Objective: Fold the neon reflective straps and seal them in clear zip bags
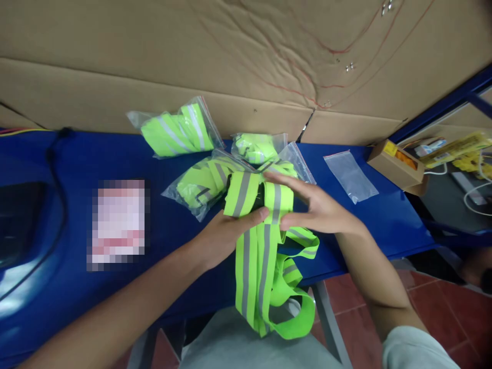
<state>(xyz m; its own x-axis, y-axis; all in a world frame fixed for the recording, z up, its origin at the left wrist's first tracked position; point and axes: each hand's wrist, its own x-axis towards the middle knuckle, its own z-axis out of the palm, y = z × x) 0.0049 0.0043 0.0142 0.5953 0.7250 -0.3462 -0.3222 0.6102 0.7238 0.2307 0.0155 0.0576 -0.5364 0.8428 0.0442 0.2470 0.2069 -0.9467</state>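
Note:
A fluorescent yellow-green reflective strap (pixel 246 277) with grey stripes hangs in loops over the table's front edge, down toward my lap. My left hand (pixel 226 230) is closed around its upper folds, the thumb lying across the front. On the other side my right hand (pixel 319 205) grips a folded section between thumb and fingers. A dark piece shows between the two folds, but its kind is unclear. Just behind my hands lie clear zip bags with similar straps inside: one bag (pixel 209 179) close to my left hand, another (pixel 255 147) farther back.
Another filled bag (pixel 177 130) leans near the cardboard wall (pixel 154 87). On the blue table (pixel 184 277) are a flat clear bag (pixel 351 176), an open cardboard box (pixel 397 164) with orange contents, a blurred-out item (pixel 119 220), a black cable (pixel 57 195) and a dark object at left.

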